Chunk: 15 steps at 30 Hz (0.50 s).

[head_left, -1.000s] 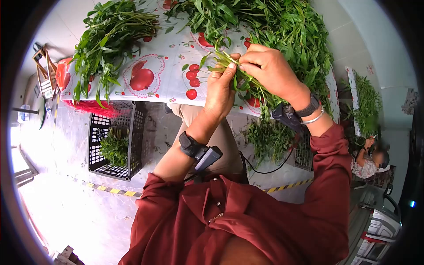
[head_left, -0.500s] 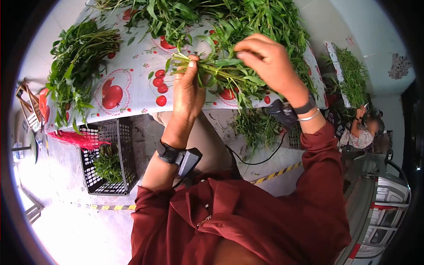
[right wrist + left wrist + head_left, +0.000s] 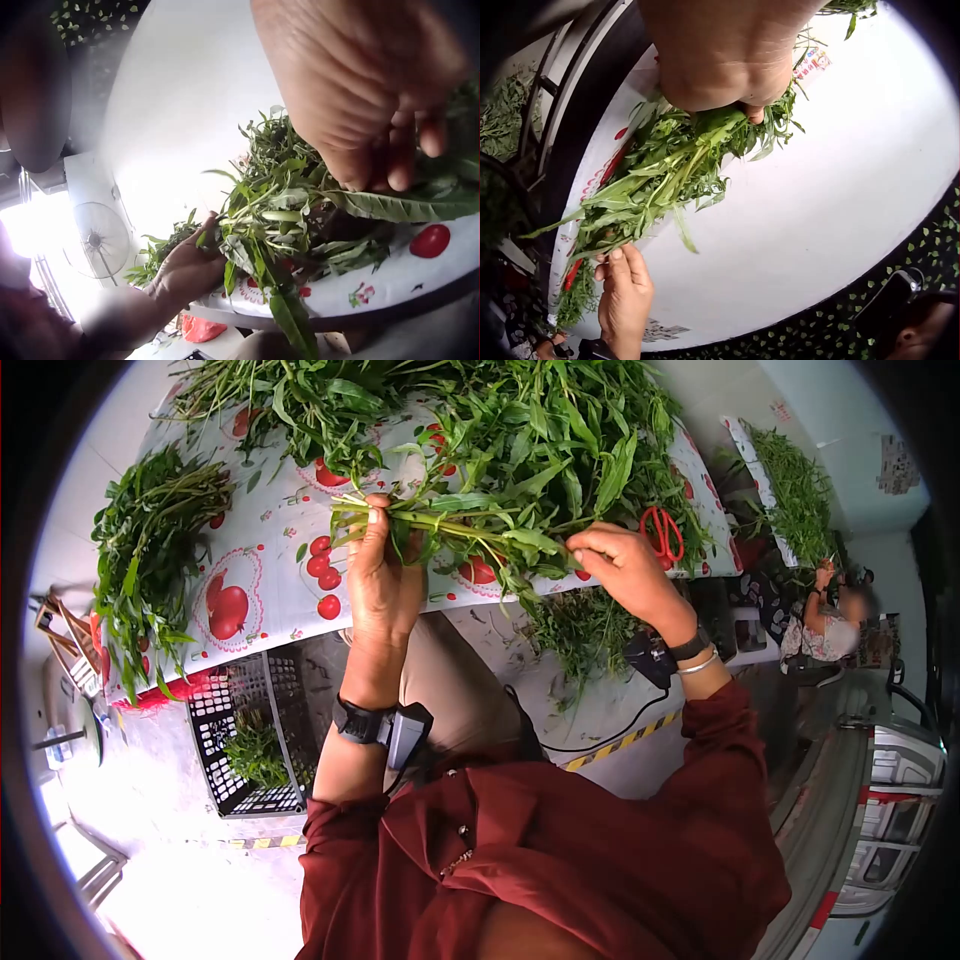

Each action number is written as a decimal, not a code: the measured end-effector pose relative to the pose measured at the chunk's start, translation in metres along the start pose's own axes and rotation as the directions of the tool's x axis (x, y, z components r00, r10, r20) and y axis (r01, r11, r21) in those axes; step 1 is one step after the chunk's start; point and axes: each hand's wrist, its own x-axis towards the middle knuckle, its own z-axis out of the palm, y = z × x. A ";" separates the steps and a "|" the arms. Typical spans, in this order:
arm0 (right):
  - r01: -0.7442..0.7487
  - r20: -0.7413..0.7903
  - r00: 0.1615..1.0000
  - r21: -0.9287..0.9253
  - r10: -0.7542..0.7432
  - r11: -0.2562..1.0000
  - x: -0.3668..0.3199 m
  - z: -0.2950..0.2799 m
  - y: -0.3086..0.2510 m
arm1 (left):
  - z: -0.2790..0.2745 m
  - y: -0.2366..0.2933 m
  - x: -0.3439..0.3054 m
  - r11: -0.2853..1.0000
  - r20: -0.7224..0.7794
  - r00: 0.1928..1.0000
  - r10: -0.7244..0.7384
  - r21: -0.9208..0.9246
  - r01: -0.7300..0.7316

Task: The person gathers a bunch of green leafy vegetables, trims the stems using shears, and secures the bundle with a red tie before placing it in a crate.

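Observation:
My left hand point(image 3: 385, 585) grips a bunch of leafy greens point(image 3: 460, 525) near its cut stem ends, thumb across the pale stems. The bunch lies sideways above the table's front edge, its long narrow leaves trailing right. At that leafy end, my right hand point(image 3: 630, 575) has thumb and fingertips together on a leaf. In the left wrist view, the right hand point(image 3: 626, 296) pinches the hanging leaf ends of the greens point(image 3: 667, 180). The right wrist view shows a long leaf point(image 3: 412, 206) right under the right fingertips, with the left hand point(image 3: 191, 270) around the stems beyond.
A large heap of greens point(image 3: 560, 420) covers the table's back right; a smaller pile point(image 3: 160, 540) hangs over the left edge. Red-handled scissors point(image 3: 660, 538) lie near the right hand. Below stands a black crate point(image 3: 295, 720) with greens inside. Another person point(image 3: 830, 620) sits far right.
My right hand has left the stem ends beside the left hand and moved right along the bunch to its leaf tips. The left hand keeps its grip. The red scissors have come into view.

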 end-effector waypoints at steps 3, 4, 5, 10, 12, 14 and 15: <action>0.049 -0.015 0.999 0.049 -0.048 0.998 -0.001 0.005 0.007 | 0.003 0.001 -0.001 1.000 0.037 0.999 0.011 0.028 -0.012; -0.050 -0.039 0.998 0.101 0.054 0.994 0.001 0.001 0.004 | 0.003 0.001 -0.001 0.999 0.019 1.000 0.017 0.039 -0.017; -0.147 -0.057 0.986 0.156 0.157 0.977 0.004 0.000 0.003 | 0.003 0.001 -0.002 0.998 0.000 1.000 0.023 0.050 -0.022; -0.080 0.045 0.996 -0.029 0.081 0.996 0.018 -0.002 0.006 | -0.003 0.003 -0.001 0.997 0.034 0.999 0.012 0.074 -0.014; -0.037 0.023 0.999 -0.102 0.039 0.994 0.022 -0.002 0.004 | -0.006 0.003 0.000 0.997 0.068 0.998 0.005 0.079 -0.011; 0.006 0.008 1.000 -0.176 -0.005 0.984 0.026 -0.002 0.005 | -0.006 0.003 0.000 0.997 0.063 0.998 -0.004 0.075 -0.001; 0.041 -0.059 0.997 -0.231 -0.056 0.972 0.028 -0.003 0.009 | -0.005 0.002 -0.001 0.997 0.063 0.998 -0.001 0.075 -0.004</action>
